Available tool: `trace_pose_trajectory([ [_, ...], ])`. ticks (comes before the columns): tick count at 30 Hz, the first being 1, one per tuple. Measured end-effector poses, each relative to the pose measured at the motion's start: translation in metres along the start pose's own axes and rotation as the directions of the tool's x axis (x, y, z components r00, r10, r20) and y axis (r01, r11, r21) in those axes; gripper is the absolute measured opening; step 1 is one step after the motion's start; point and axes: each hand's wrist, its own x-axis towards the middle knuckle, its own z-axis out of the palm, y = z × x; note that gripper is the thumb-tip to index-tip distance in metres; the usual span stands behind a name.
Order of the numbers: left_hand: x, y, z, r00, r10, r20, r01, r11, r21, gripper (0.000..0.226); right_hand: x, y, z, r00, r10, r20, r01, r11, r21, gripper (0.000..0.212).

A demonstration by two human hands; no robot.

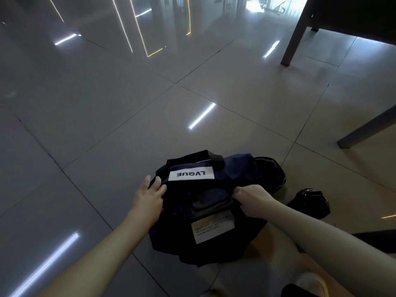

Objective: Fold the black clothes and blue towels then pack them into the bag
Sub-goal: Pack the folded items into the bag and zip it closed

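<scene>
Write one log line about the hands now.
left hand: holds bag edge | right hand: holds bag edge | inside: folded dark cloth | bag: on floor

- Bag [235,168]: matt dark-blue cloth, with a smooth white label [191,173].
- Floor [128,103] around the bag: smooth glossy tiles, mirror-like.
- Black object [309,200] right of the bag: shiny, plastic-looking.

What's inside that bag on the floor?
Folded cloth, dark blue and grey layers, shows in the bag mouth that the left hand and right hand hold open. Whatever lies beneath is covered.
</scene>
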Motion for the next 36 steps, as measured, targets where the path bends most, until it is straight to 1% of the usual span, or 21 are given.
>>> trace_pose_trajectory([
  [3,-0.005,-0.002,0.01,1.0,0.008,0.008,-0.008,1.0,0.027,0.05,0.0,-0.004,-0.004,0.992,0.028,0.12,-0.006,0.984,-0.178,0.025],
  [5,-0.008,0.0,0.017,1.0,0.005,0.009,-0.005,1.0,0.018,0.047,-0.002,-0.005,-0.011,0.986,0.045,0.159,-0.01,0.977,-0.214,0.021],
  [6,-0.009,0.002,0.021,1.0,0.004,0.013,-0.004,1.0,-0.011,0.046,-0.004,-0.004,-0.013,0.984,0.051,0.17,-0.016,0.98,-0.198,0.02],
  [8,-0.013,0.008,0.029,1.0,0.018,0.008,-0.017,0.996,-0.084,0.043,-0.008,0.002,-0.018,0.98,0.053,0.193,-0.035,0.995,-0.095,0.02],
  [11,-0.02,0.018,0.04,1.0,0.023,0.02,-0.019,0.985,-0.171,0.042,-0.019,0.022,-0.028,0.979,0.072,0.193,-0.103,0.982,0.16,0.021],
  [12,-0.021,0.02,0.042,0.999,0.016,0.037,-0.009,0.982,-0.191,0.042,-0.024,0.028,-0.033,0.98,0.07,0.186,-0.112,0.968,0.226,0.019],
  [14,-0.023,0.02,0.042,0.998,0.007,0.059,0.005,0.979,-0.203,0.04,-0.031,0.033,-0.038,0.983,0.049,0.177,-0.099,0.952,0.29,0.009],
  [15,-0.023,0.018,0.04,0.998,0.009,0.056,0.002,0.98,-0.197,0.038,-0.034,0.032,-0.04,0.985,0.042,0.166,-0.091,0.95,0.3,0.004],
  [19,-0.032,-0.002,0.03,0.999,0.024,0.033,-0.018,0.983,-0.183,0.035,-0.039,0.026,-0.045,0.995,0.05,0.08,-0.074,0.942,0.327,0.028],
  [20,-0.037,-0.008,0.027,0.999,0.022,0.025,-0.017,0.983,-0.185,0.035,-0.04,0.024,-0.048,0.997,0.057,0.057,-0.073,0.939,0.335,0.03],
  [21,-0.041,-0.013,0.025,1.0,0.017,0.017,-0.014,0.983,-0.185,0.035,-0.042,0.022,-0.05,0.997,0.064,0.038,-0.073,0.935,0.347,0.024],
  [23,-0.05,-0.02,0.024,1.0,0.011,0.019,-0.007,0.985,-0.173,0.036,-0.044,0.018,-0.052,0.998,0.067,0.013,-0.067,0.93,0.362,0.005],
  [25,-0.058,-0.024,0.023,0.999,0.004,0.041,0.002,0.988,-0.154,0.037,-0.048,0.01,-0.05,0.999,0.038,-0.01,-0.031,0.925,0.379,0.013],
  [28,-0.067,-0.025,0.024,0.995,-0.02,0.094,0.035,0.987,-0.159,0.037,-0.053,-0.003,-0.044,1.0,0.019,-0.004,-0.016,0.921,0.389,0.019],
  [32,-0.071,-0.013,0.023,0.986,0.003,0.165,0.039,0.967,-0.251,0.041,-0.056,-0.009,-0.036,0.999,0.05,-0.013,-0.04,0.915,0.401,0.027],
  [34,-0.067,-0.007,0.015,0.987,0.027,0.157,0.021,0.954,-0.299,0.047,-0.06,-0.009,-0.037,0.996,0.081,-0.031,-0.062,0.913,0.403,0.033],
  [36,-0.061,-0.001,-0.002,0.991,0.055,0.119,-0.017,0.954,-0.301,0.05,-0.067,-0.008,-0.04,0.992,0.121,-0.037,-0.096,0.912,0.398,0.035],
])
